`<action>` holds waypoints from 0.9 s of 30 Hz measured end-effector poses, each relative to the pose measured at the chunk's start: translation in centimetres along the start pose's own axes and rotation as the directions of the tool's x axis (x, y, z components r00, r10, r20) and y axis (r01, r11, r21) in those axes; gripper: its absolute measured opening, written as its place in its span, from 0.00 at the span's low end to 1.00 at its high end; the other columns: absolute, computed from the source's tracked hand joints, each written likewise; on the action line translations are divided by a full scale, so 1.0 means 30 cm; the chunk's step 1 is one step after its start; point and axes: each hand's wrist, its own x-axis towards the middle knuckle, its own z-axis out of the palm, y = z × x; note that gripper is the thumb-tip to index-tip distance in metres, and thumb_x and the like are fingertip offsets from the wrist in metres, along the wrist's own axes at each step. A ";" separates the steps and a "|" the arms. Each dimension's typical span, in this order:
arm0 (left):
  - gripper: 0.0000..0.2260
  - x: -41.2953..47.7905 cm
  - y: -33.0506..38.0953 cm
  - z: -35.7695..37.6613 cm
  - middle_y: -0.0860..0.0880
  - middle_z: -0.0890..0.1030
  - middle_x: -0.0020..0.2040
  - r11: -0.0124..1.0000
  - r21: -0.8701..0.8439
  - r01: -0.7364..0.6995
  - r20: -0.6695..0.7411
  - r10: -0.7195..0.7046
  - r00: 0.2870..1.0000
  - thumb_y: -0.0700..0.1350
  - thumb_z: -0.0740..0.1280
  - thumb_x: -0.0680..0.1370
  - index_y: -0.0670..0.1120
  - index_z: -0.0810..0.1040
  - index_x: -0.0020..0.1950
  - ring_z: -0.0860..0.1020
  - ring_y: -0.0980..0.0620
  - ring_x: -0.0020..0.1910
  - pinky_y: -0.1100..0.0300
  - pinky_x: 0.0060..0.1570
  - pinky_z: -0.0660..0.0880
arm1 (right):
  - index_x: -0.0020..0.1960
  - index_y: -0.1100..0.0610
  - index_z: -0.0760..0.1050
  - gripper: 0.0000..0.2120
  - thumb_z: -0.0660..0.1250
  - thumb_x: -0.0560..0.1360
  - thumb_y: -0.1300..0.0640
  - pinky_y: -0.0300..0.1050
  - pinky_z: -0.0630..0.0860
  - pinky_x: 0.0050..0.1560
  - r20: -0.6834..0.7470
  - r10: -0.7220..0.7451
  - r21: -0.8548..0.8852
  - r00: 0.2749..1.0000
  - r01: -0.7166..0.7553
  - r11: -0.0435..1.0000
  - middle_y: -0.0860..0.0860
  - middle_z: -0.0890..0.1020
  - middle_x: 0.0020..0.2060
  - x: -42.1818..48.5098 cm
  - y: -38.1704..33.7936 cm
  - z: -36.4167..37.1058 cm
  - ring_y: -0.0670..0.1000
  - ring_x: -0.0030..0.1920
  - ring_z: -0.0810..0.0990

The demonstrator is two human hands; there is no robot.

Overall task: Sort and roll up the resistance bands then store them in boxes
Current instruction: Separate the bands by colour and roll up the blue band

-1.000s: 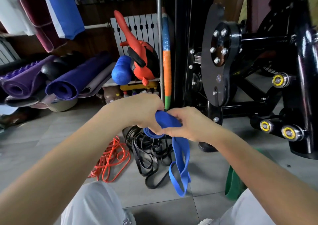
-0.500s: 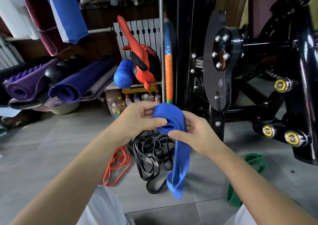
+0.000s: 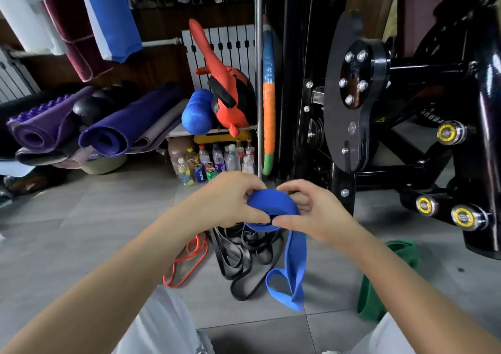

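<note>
1. Nearest the camera, white trouser legs (image 3: 162, 324) frame the bottom edge, and both bare forearms reach forward over the grey tiled floor (image 3: 67, 231).
2. The hands meet in mid-air around the blue resistance band (image 3: 273, 204). The left hand (image 3: 227, 204) pinches the partly rolled coil from its side between thumb and curled fingers. The right hand (image 3: 317, 215) pinches the other side, with its thumb in front and its fingers curled behind.
3. The unrolled end of the band hangs from the coil as a loose loop, above the floor.
4. On the floor beneath lie a tangled heap of black bands (image 3: 244, 256), an orange band (image 3: 189, 258) just to its left, and a green band (image 3: 379, 286) well apart to the right.
5. Farther back stand bottles and cans (image 3: 214, 164) under a low shelf, with rolled purple mats (image 3: 127, 123) to the left.
6. A black exercise machine (image 3: 406, 109) fills the right side.
</note>
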 end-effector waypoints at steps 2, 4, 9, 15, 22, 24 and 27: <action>0.11 -0.013 -0.022 0.014 0.51 0.83 0.44 0.962 -0.273 0.012 -0.022 -0.019 1.000 0.43 0.76 0.68 0.48 0.81 0.48 0.81 0.53 0.44 0.59 0.49 0.77 | 0.49 0.46 0.78 0.16 0.78 0.65 0.58 0.40 0.78 0.50 0.007 -0.052 0.082 0.999 0.051 0.995 0.45 0.85 0.44 -0.025 0.041 0.001 0.44 0.45 0.83; 0.12 -0.027 -0.044 0.039 0.54 0.84 0.44 0.882 -0.471 -0.011 -0.052 -0.015 0.999 0.38 0.76 0.68 0.50 0.81 0.48 0.82 0.57 0.45 0.67 0.48 0.76 | 0.47 0.47 0.79 0.13 0.77 0.64 0.53 0.39 0.77 0.48 -0.015 -0.069 0.102 0.997 0.070 0.992 0.47 0.84 0.42 -0.047 0.073 0.016 0.43 0.42 0.81; 0.17 -0.093 -0.075 0.195 0.46 0.84 0.48 0.356 -0.931 0.076 0.016 -0.169 0.985 0.36 0.75 0.67 0.43 0.78 0.54 0.83 0.50 0.47 0.59 0.47 0.79 | 0.48 0.43 0.81 0.13 0.75 0.65 0.53 0.43 0.79 0.46 -0.020 -0.100 0.188 0.995 0.102 0.977 0.50 0.85 0.43 -0.057 0.083 0.028 0.48 0.43 0.82; 0.21 -0.091 -0.082 0.174 0.55 0.79 0.54 0.885 -0.442 0.147 0.100 -0.115 0.988 0.48 0.76 0.66 0.52 0.73 0.55 0.77 0.60 0.52 0.65 0.53 0.75 | 0.44 0.55 0.80 0.11 0.75 0.67 0.49 0.50 0.76 0.38 0.169 0.024 -0.264 0.985 0.022 0.964 0.54 0.82 0.36 -0.037 0.061 0.013 0.56 0.37 0.80; 0.12 -0.063 -0.029 0.138 0.54 0.79 0.43 0.989 0.147 0.006 0.053 -0.014 0.999 0.51 0.72 0.69 0.51 0.78 0.51 0.75 0.53 0.43 0.67 0.34 0.66 | 0.46 0.49 0.79 0.15 0.72 0.64 0.42 0.48 0.77 0.42 0.170 0.036 -0.389 0.985 0.033 0.921 0.48 0.82 0.36 -0.034 0.057 0.051 0.48 0.39 0.80; 0.12 -0.079 -0.052 0.142 0.54 0.81 0.42 0.992 -0.099 0.075 -0.006 -0.076 0.997 0.49 0.75 0.67 0.51 0.80 0.49 0.77 0.54 0.42 0.64 0.39 0.72 | 0.50 0.47 0.79 0.20 0.71 0.63 0.38 0.51 0.78 0.51 0.136 0.024 -0.254 0.990 0.011 0.967 0.45 0.84 0.43 -0.050 0.086 0.054 0.47 0.46 0.82; 0.12 -0.105 -0.072 0.160 0.54 0.83 0.43 0.876 -0.468 0.117 -0.026 -0.145 0.989 0.41 0.77 0.66 0.52 0.81 0.47 0.81 0.59 0.43 0.68 0.42 0.76 | 0.56 0.45 0.77 0.25 0.72 0.62 0.38 0.50 0.76 0.57 0.116 -0.022 -0.202 0.993 0.045 0.978 0.43 0.83 0.50 -0.074 0.134 0.058 0.45 0.53 0.80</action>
